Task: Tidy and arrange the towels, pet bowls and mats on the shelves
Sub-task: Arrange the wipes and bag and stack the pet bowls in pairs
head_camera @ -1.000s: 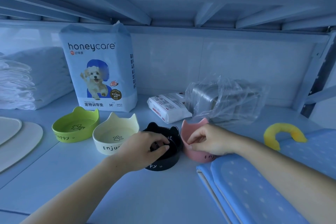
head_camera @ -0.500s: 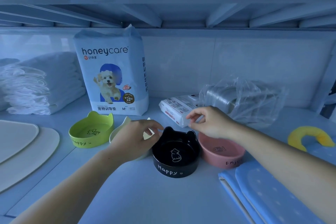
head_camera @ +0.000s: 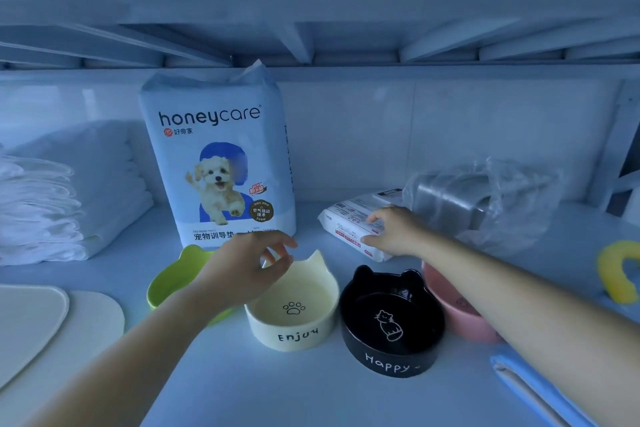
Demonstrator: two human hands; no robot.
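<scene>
The glossy black bowl (head_camera: 391, 322) and pink bowl (head_camera: 467, 326), cat-eared, sit released on the shelf (head_camera: 277, 392) (that pair looks placed). My left grip (head_camera: 252, 270) has moved on, hanging apart over the back rim of the smooth cream bowl (head_camera: 294, 326); farther off, my right grip (head_camera: 394, 232) lies spread on the soft wipes pack (head_camera: 349, 218), not clamped

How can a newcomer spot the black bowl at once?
Find the tall honeycare bag at the back of the shelf. In front runs a row of four bowls; the black bowl is third from the left, between the cream bowl and the pink bowl. Only it is black, with a white cat inside and "Happy" outside.
</scene>
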